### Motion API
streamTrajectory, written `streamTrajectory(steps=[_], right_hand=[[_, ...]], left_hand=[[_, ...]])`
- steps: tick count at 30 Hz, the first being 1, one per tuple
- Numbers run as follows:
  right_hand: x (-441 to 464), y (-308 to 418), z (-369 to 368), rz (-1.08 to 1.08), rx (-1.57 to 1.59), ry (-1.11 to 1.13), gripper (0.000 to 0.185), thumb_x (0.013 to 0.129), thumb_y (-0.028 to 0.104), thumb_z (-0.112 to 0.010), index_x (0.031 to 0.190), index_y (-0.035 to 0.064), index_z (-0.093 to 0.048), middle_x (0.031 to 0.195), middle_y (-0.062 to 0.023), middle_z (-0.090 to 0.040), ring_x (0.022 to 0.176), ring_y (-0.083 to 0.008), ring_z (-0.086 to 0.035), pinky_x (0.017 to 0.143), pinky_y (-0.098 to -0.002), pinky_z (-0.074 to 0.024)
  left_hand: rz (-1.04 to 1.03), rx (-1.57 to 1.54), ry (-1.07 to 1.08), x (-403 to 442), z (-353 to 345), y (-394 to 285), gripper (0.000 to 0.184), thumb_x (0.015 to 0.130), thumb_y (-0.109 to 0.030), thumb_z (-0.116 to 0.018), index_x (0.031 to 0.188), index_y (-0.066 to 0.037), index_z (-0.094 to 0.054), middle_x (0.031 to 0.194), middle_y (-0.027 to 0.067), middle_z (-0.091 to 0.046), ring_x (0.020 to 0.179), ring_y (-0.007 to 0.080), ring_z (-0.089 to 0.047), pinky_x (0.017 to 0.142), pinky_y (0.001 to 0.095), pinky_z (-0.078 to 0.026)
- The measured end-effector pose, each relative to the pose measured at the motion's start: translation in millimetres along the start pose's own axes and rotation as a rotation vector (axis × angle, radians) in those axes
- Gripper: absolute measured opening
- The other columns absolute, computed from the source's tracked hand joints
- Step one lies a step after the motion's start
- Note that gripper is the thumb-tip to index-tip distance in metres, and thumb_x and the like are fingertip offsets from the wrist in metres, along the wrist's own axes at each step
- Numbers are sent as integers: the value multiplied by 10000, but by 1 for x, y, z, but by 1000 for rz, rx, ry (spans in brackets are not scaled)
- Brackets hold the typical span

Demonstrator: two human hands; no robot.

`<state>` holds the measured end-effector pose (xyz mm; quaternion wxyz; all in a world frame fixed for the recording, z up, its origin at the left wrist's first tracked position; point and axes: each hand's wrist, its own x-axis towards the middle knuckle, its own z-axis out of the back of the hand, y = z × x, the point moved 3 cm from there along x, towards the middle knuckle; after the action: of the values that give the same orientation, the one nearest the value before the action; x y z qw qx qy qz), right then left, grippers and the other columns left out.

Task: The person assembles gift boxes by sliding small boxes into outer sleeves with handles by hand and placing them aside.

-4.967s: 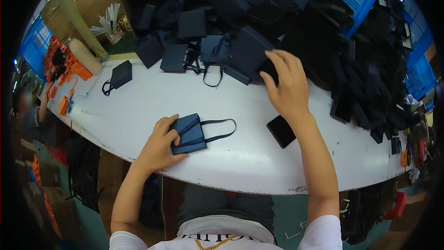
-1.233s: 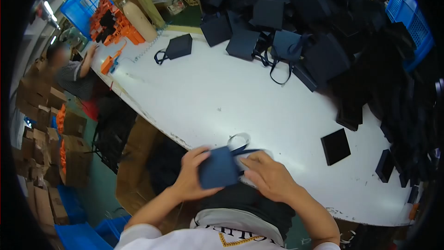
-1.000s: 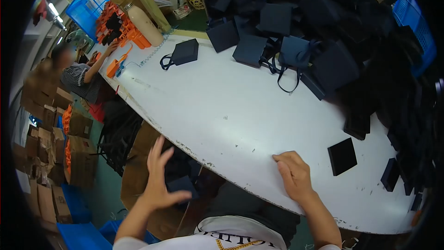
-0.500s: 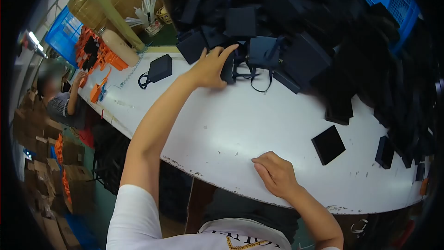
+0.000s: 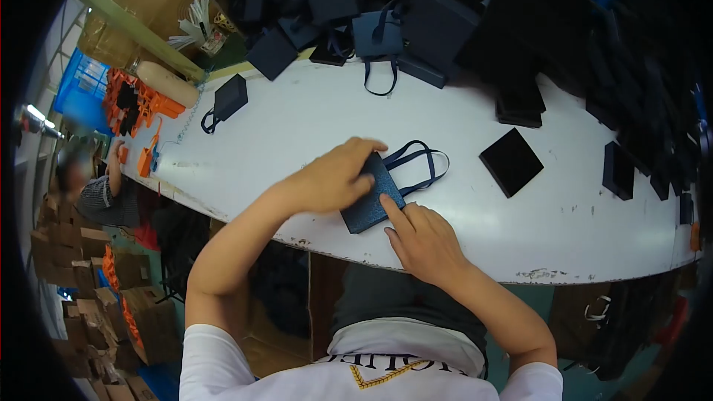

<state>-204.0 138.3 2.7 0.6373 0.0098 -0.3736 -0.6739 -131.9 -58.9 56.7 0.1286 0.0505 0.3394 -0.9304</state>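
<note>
A small navy-blue paper bag [image 5: 365, 212] lies flat near the front edge of the white table, its ribbon handles [image 5: 423, 167] spread out to the right. My left hand [image 5: 334, 178] grips the bag from the left, with fingers over its far edge and the thumb on its face. From the right, my right hand [image 5: 427, 241] touches the bag with an outstretched index finger. The right thumb is apart from that finger, near the bag's lower corner, and the other fingers are partly curled.
A heap of dark bags [image 5: 438, 26] covers the table's back. A flat black bag [image 5: 512, 163] lies to the right; another handled bag [image 5: 230, 96] lies to the left. Beyond are orange items [image 5: 145, 104], a tan bottle [image 5: 167, 85] and a person [image 5: 104, 197] at the table's far end.
My left hand has come back from the heap toward me with a navy paper bag. My right hand has moved slightly left, its index finger extended onto the bag. The view has shifted.
</note>
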Motion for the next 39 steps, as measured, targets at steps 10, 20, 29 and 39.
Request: streamTrajectory(steps=[10, 20, 29, 39], right_hand=[[-4, -7, -4, 22, -1, -1, 580, 820, 31, -622, 1389, -42, -538, 900, -122, -541, 759, -278, -583, 681, -389, -502], [-3, -8, 1, -16, 111, -44, 498, 894, 56, -654, 1365, -47, -530, 928, -130, -568, 798, -308, -604, 738, -401, -510], [-35, -101, 162, -376, -109, -503, 248, 845, -6, -713, 1089, 18, -674, 964, -140, -661, 799, -287, -657, 730, -378, -531], [-14, -229, 350, -549, -867, -787, 232, 867, 189, -755, 1056, 65, -704, 1062, -100, -694, 1049, -320, -642, 893, -441, -505]], left_hand=[[35, -449, -35, 42, 9, -41, 304, 850, -325, -757, 871, -25, -718, 1267, 172, -623, 1143, 300, -605, 993, 394, -446], [8, 100, -322, -57, -36, -22, 372, 691, -179, -907, 741, -32, -568, 1523, 255, -429, 1383, 458, -440, 1109, 506, -406], [-40, 85, -385, -46, -41, -14, 479, 579, -76, -935, 733, -36, -483, 1550, 252, -422, 1380, 448, -450, 1095, 470, -426], [13, -12, -389, -41, -58, -24, 552, 576, -105, -960, 811, -56, -463, 1567, 240, -403, 1334, 430, -495, 967, 417, -503]])
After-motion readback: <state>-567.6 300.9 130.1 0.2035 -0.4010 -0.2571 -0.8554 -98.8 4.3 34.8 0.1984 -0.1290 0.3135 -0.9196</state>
